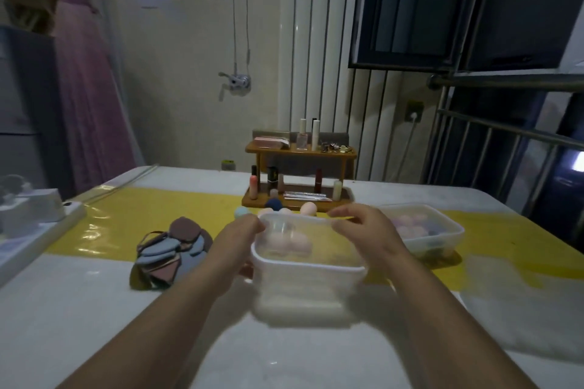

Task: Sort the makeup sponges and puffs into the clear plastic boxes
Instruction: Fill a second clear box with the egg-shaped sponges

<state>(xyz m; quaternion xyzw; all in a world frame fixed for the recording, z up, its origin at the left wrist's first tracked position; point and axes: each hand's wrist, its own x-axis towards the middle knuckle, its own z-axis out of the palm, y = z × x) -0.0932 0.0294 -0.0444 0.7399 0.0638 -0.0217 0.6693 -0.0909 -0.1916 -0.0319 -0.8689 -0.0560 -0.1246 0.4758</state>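
Clear glossy plastic box [308, 275]; behind it a smooth wooden rack [300, 199] on shiny yellow film [132, 224].

Just beyond the fingers [249, 224] stands a wooden two-tier rack [300, 155] of bottles [302, 139] and lipsticks [318, 181] on a yellow strip [126, 215] across the white table [79, 309], with a white device [34, 208] far to their left and a pink garment [85, 88] hanging behind it.
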